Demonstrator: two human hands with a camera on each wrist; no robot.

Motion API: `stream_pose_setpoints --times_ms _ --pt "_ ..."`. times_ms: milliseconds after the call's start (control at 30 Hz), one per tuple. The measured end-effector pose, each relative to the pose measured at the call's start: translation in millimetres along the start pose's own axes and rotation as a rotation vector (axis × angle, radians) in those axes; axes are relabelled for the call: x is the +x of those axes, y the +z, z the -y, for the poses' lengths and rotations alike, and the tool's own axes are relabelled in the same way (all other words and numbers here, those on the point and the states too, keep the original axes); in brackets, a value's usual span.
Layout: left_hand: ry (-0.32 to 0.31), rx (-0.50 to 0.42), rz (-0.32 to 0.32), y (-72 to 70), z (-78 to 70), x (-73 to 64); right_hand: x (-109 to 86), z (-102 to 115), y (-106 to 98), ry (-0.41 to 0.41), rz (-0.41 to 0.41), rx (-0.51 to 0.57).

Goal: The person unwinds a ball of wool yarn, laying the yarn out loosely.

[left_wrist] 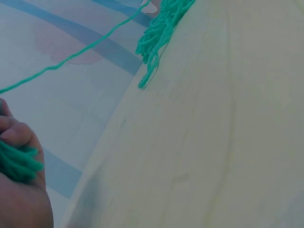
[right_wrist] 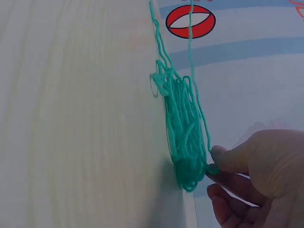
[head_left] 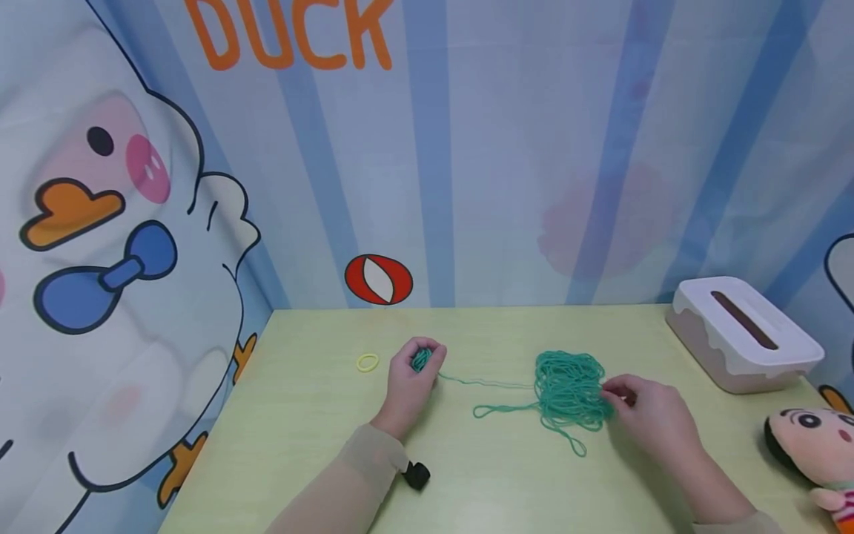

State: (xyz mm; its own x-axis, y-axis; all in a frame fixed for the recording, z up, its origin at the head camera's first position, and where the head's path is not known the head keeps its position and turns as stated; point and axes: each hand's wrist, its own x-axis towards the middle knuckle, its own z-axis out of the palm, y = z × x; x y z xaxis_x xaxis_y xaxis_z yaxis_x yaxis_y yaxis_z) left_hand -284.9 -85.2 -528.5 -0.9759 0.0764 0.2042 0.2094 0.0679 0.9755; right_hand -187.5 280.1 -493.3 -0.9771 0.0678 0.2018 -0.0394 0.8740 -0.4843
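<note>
A loose pile of green yarn (head_left: 570, 391) lies on the table, with loops sticking out to its left and front. At its right edge my right hand (head_left: 657, 415) pinches a strand between thumb and forefinger; the right wrist view shows the pinched yarn (right_wrist: 212, 169) at the fingertips. Left of the pile, my left hand (head_left: 409, 386) grips a small bundle of green yarn (head_left: 421, 359) in curled fingers. A thin strand (head_left: 487, 383) runs from that bundle to the pile. In the left wrist view the bundle (left_wrist: 19, 164) shows partly, cut off by the frame edge.
A yellow ring (head_left: 367, 362) lies left of my left hand. At the back right stands a tissue box (head_left: 740, 334) with a white lid. A doll (head_left: 814, 452) lies at the right edge. A printed curtain (head_left: 500, 148) hangs behind the pale table (head_left: 480, 475).
</note>
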Motion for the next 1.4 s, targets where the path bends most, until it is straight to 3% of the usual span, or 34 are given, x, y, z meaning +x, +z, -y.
stream_pose_setpoints --times_ms 133,233,300,367,433,600,733,900,1067,1267,1400 --pt "-0.006 -0.039 0.034 0.2 0.4 -0.3 -0.2 17.6 9.5 -0.059 -0.095 0.042" --pt "0.000 -0.076 0.058 0.1 0.2 -0.5 2.0 41.8 23.8 -0.188 -0.238 0.098" --pt "0.004 -0.089 0.072 0.1 0.3 -0.5 3.8 60.5 35.4 -0.277 -0.272 0.126" --pt "-0.001 -0.093 0.083 0.2 0.2 -0.6 5.6 79.3 47.2 -0.341 -0.234 0.147" --pt "-0.010 -0.091 0.094 0.4 -0.4 -1.0 6.5 97.6 57.6 -0.365 -0.132 0.168" --pt "-0.018 -0.085 0.117 0.3 -1.9 -2.0 12.1 135.2 78.4 -0.337 0.113 0.220" --pt "-0.010 -0.069 0.125 0.6 -2.3 -1.9 18.2 152.2 91.7 -0.307 0.167 0.252" --pt "0.011 -0.007 0.124 1.1 -1.6 -1.5 21.0 156.7 98.4 -0.294 0.121 0.256" --pt "0.005 0.085 0.119 2.0 -2.5 0.1 19.2 147.7 87.1 -0.284 0.024 0.281" --pt "-0.068 0.005 0.118 2.5 -2.4 -0.1 13.7 128.5 63.0 -0.268 -0.058 0.303" --pt "-0.042 0.002 0.104 2.3 -3.1 -1.6 10.8 113.3 49.6 -0.283 -0.123 0.296"
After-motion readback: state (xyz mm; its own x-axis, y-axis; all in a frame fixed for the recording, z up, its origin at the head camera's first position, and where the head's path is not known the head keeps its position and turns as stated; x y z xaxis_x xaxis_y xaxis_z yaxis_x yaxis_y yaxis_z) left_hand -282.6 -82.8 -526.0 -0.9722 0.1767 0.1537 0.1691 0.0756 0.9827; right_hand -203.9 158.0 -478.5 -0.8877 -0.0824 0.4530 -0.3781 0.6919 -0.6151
